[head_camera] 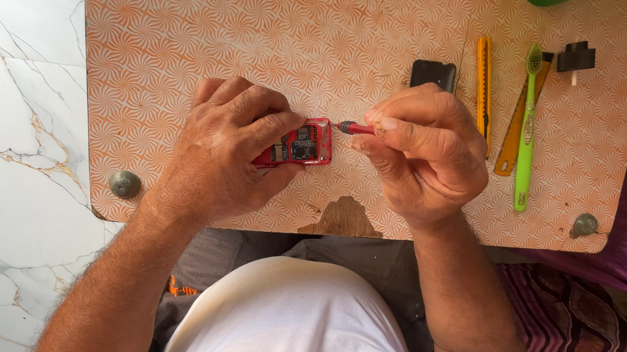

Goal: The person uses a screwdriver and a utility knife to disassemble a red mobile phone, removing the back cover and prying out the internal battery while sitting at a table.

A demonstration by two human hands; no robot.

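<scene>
- Left hand point(229, 149) closed around a small red case with a circuit board point(303, 145), pressed on the tabletop point(212, 23) near its front edge.
- Right hand point(423, 156) pinches a red screwdriver point(355, 128), tip touching the case's right edge.
- Right of the hands: yellow cutter point(483, 86), green toothbrush point(527, 127).
- Black block point(433, 74) just beyond right hand.

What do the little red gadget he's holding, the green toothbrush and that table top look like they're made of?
Red gadget: apparently a glossy red plastic shell, open, showing a dark circuit board with small parts.
Green toothbrush: smooth moulded plastic, bright and even in colour, with pale bristles.
Table top: likely a patterned orange laminate over wood; a chipped patch at the near edge bares brown board.
</scene>
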